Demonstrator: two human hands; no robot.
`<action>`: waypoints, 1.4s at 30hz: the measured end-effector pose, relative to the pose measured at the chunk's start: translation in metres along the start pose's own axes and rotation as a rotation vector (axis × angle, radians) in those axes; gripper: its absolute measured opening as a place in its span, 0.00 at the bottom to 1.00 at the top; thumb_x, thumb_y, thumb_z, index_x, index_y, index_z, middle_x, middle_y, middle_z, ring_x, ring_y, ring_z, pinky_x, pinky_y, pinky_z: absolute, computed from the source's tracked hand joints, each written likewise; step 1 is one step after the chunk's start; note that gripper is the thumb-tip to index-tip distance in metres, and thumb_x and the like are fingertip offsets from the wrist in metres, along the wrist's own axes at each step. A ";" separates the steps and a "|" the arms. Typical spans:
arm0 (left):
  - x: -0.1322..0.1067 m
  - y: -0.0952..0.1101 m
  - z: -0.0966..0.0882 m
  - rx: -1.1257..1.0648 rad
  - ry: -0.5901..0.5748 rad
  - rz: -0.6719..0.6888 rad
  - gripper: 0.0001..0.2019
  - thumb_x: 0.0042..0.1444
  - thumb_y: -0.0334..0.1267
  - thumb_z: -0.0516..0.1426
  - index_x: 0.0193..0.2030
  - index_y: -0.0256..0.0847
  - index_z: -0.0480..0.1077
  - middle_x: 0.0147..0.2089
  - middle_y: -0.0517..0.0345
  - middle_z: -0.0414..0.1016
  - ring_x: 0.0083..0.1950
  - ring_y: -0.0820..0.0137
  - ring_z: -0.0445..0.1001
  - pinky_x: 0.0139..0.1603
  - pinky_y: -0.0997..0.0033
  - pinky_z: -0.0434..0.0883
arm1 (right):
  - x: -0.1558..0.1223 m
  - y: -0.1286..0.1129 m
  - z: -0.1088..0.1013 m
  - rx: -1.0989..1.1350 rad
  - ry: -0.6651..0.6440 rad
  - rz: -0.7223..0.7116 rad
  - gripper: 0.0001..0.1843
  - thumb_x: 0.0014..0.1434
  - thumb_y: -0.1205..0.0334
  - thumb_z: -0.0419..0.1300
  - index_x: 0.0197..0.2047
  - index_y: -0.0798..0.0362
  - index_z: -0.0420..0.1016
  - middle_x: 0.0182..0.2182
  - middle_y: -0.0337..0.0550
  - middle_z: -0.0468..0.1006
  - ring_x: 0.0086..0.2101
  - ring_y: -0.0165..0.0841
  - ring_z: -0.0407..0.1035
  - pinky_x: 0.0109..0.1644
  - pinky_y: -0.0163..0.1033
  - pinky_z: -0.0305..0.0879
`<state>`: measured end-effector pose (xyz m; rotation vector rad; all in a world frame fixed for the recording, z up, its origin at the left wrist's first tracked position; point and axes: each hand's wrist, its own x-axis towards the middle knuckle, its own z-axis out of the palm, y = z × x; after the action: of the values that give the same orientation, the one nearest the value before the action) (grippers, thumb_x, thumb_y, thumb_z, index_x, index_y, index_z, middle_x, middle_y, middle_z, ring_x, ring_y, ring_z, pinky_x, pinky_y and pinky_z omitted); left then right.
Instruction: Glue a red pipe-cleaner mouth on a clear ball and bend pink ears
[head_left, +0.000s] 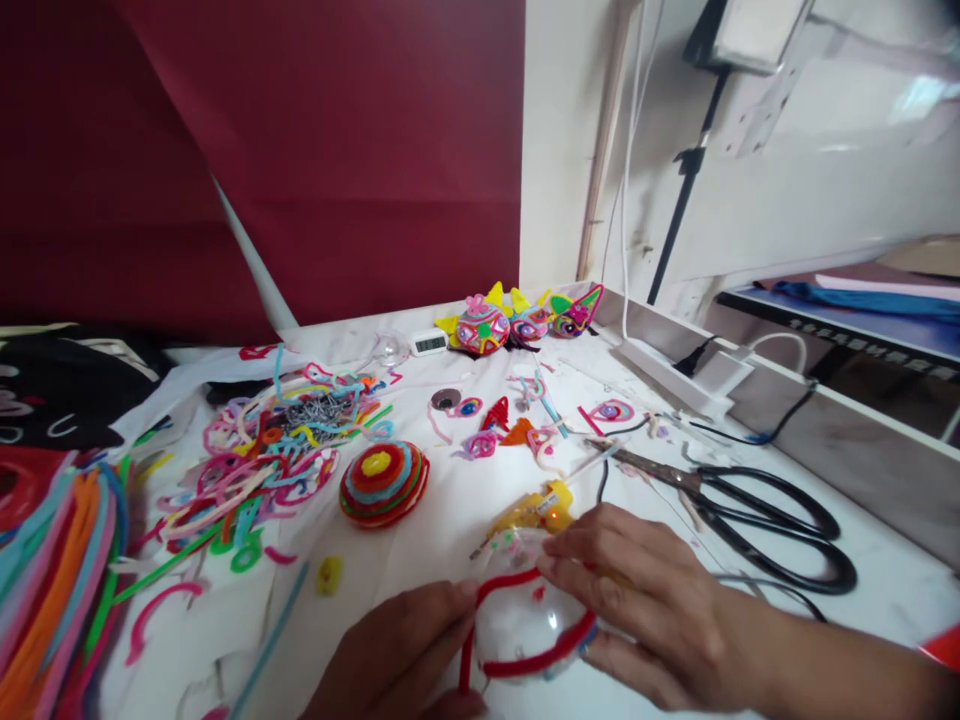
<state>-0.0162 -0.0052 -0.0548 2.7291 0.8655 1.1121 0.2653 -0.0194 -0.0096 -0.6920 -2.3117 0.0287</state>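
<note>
A clear plastic dome (pixel 521 625) lies near the table's front edge with a red pipe cleaner (pixel 517 583) bent around its rim. My left hand (pixel 401 655) pinches the red pipe cleaner at the dome's left side. Across the dome's right side my right hand (pixel 637 600) presses the pipe cleaner against the rim, fingers curled. Just behind my fingers lies a yellow glue gun (pixel 534 508) with a small orange light.
A finished dome wound in coloured rings (pixel 384 483) sits left of centre. Loose pipe-cleaner scraps (pixel 270 455) cover the left; a bundle of long ones (pixel 52 580) lies at the far left. Black scissors (pixel 757 510) lie to the right. Decorated pieces (pixel 525 320), a small timer (pixel 430 343) and a power strip (pixel 671 375) stand behind.
</note>
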 end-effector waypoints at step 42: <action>0.021 0.007 -0.010 -0.097 0.010 0.110 0.23 0.51 0.45 0.65 0.52 0.40 0.69 0.48 0.47 0.78 0.49 0.62 0.78 0.50 0.64 0.77 | -0.010 0.001 0.005 -0.041 0.035 -0.007 0.26 0.58 0.63 0.63 0.57 0.66 0.68 0.44 0.59 0.75 0.44 0.43 0.69 0.43 0.46 0.70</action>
<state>-0.0079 -0.0014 -0.0327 2.7217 0.6511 1.1559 0.2681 -0.0224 -0.0198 -0.7002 -2.2870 -0.0339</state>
